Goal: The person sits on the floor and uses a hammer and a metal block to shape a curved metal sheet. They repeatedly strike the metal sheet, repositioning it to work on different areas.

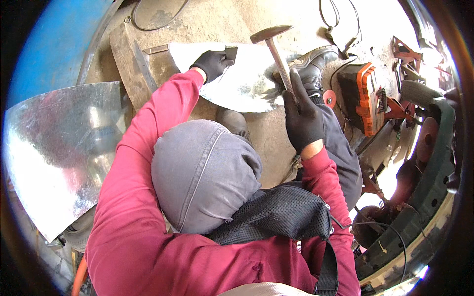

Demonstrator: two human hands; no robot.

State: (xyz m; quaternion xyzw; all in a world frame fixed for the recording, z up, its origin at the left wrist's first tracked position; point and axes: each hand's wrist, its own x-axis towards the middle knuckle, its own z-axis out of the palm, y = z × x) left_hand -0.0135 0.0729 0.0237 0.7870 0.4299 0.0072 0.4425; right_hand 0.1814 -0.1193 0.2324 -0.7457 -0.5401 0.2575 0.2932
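A shiny piece of sheet metal (244, 91) with a curved edge lies on the ground before me. My left hand (213, 65), in a black glove, rests on its left part. Its fingers are closed around a small dark metal piece (231, 53), whose full shape is hidden by the hand. My right hand (303, 118), also gloved in black, grips the lower handle of a hammer (281, 61). The hammer's head is raised above the sheet's right side, apart from it. My boot (318, 64) is at the sheet's right end.
Left stand a larger metal sheet (59, 143), a wooden board (129, 66) and a blue panel (54, 44). An orange-and-black toolbox (364, 98), a red disc (329, 98) and red metal stands (409, 52) are on the right. Cables (358, 37) cross the ground. A black bag (281, 214) hangs at my waist.
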